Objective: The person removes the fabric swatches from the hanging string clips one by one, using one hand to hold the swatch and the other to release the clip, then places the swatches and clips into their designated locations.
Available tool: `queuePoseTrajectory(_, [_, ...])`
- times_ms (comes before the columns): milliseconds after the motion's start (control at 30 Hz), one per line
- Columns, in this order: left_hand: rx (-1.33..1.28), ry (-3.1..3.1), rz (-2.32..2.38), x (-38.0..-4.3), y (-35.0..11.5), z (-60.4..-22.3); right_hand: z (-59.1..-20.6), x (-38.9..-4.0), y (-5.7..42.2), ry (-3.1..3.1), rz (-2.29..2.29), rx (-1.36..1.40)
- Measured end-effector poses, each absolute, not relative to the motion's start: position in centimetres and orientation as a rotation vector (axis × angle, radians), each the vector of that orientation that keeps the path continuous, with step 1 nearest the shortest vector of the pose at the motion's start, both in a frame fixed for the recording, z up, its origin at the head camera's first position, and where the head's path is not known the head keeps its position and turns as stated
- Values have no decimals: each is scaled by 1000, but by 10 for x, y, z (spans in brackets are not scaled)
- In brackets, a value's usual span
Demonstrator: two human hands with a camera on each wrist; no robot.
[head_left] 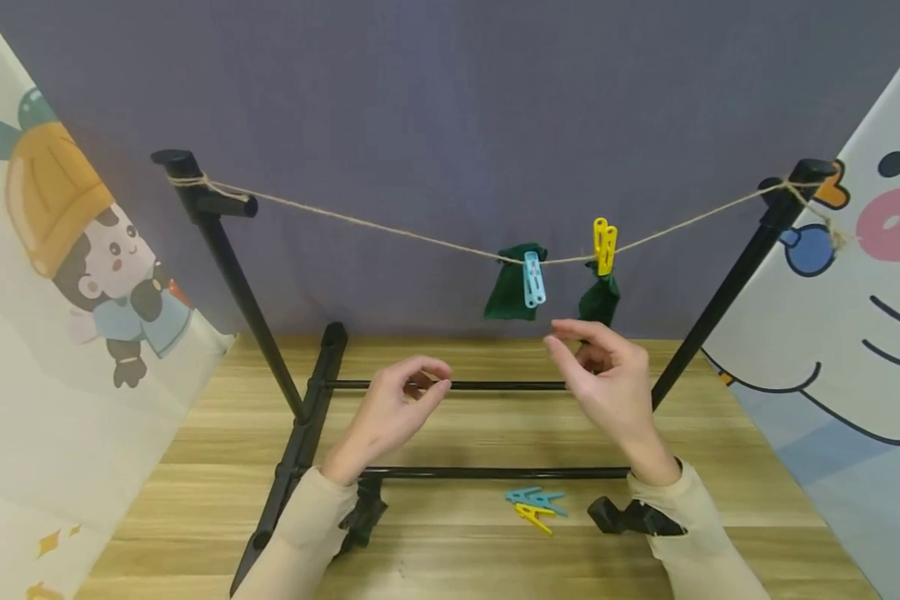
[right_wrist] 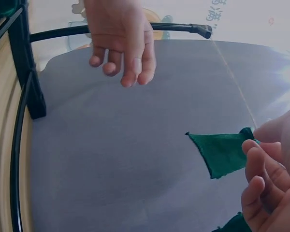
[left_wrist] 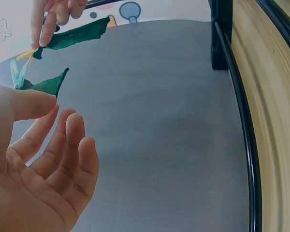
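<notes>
Under the string (head_left: 360, 222), left hand (head_left: 399, 404) hovers loosely agape; right hand (head_left: 607, 383), likewise agape, hovers near the green cloth (head_left: 601, 297) on the yellow peg (head_left: 605, 247)!

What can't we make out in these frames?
- Head: right end of the far crossbar, behind the right hand.
- Left wrist: part of the near green cloth, behind the left hand.
- Right wrist: part of the lower green cloth, cut by the bottom edge; wall lettering, too blurred to read.

Booth-like set: grey backdrop (head_left: 420, 100), cartoon-printed panels (head_left: 30, 350).
</notes>
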State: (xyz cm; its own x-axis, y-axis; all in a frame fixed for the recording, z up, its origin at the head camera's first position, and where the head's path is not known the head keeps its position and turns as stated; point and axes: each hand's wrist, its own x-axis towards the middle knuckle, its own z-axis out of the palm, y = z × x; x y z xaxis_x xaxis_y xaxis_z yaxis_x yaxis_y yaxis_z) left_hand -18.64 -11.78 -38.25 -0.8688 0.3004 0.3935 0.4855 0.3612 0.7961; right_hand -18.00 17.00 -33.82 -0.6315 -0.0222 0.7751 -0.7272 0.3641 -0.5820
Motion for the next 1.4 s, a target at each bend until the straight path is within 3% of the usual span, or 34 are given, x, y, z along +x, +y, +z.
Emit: queuePoseTrajectory(1400, [-680, -2070, -1644, -212, -62, -334, -306, -190, 151, -1883, 1438, 763])
